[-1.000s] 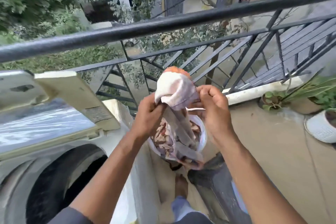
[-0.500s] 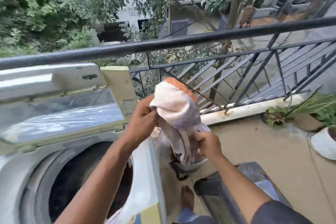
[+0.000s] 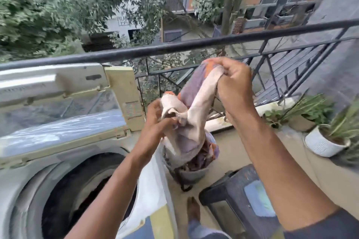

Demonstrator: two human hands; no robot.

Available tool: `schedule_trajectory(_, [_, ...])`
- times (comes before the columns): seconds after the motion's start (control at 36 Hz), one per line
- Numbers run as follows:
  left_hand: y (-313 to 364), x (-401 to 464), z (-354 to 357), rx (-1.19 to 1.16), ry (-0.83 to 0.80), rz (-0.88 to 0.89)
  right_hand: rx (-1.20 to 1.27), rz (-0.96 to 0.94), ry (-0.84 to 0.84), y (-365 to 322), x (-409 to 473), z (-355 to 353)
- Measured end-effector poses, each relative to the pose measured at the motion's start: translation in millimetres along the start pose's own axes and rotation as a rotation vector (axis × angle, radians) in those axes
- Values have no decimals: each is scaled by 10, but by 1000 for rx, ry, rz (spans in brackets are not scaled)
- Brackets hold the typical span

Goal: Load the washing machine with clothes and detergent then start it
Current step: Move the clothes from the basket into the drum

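Observation:
A pale pink and purple garment (image 3: 196, 103) with orange trim hangs between my two hands, above a bucket (image 3: 191, 174) of more clothes on the balcony floor. My right hand (image 3: 233, 81) grips the garment's upper end, raised near the railing. My left hand (image 3: 157, 120) pinches a lower fold of it, just right of the washing machine. The top-loading washing machine (image 3: 25, 176) stands at the left with its lid (image 3: 58, 106) raised and its dark drum (image 3: 83, 196) open below my left forearm.
A black metal railing (image 3: 174, 48) runs across the balcony's edge behind the machine. A dark stool (image 3: 239, 198) stands at the lower right beside my bare foot (image 3: 193, 209). Potted plants (image 3: 326, 134) line the floor at the right.
My right hand has climbed from the garment's lower part to its top and lifted it, pulling the cloth up out of the bucket. My left hand dropped a little, and the view shifted left.

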State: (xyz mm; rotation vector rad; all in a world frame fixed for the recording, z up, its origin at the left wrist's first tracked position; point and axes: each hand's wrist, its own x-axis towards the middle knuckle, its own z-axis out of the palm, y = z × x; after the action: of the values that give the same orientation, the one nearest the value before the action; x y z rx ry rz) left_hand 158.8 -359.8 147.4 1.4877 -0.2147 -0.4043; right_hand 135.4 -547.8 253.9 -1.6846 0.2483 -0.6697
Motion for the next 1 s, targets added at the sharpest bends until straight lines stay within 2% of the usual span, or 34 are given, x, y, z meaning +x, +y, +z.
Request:
schedule_trajectory(0.06, [-25,-4,124,26,-139,60,31,-16,-70,-84,-115,122])
schedule_trajectory(0.11, [-41,4,288,101,-158,127,76,-4,-169,-95,-243,222])
schedule_trajectory(0.17, [-55,51,442,159,-31,171,87,2,-253,-29,-319,269])
schedule_trajectory(0.25, [-50,175,495,96,182,154,50,2,-345,112,-267,173])
schedule_trajectory(0.33, [35,271,398,88,250,148,28,28,-371,373,-126,-97])
schedule_trajectory(0.44, [285,314,336,21,225,169,-245,178,-364,1083,41,-484])
schedule_trajectory(0.56, [577,359,398,-13,114,294,-548,425,-639,1866,106,-608])
schedule_trajectory(0.61, [662,428,397,1,125,336,-695,447,-816,2242,120,-558])
schedule_trajectory(0.67, [750,484,357,-23,158,365,-753,410,-885,2566,136,-479])
schedule_trajectory(0.78, [814,556,240,50,197,404,-833,319,-885,3173,213,-432])
schedule_trajectory(0.83, [816,573,225,23,301,370,-950,315,-927,3290,301,-459])
schedule_trajectory(0.86, [805,584,232,31,357,343,-929,355,-915,3280,355,-460])
schedule_trajectory(0.94, [741,600,301,81,338,352,-883,431,-737,3215,558,-439])
schedule_trajectory(1.0, [630,641,262,119,419,321,-852,446,-648,3170,709,-443])
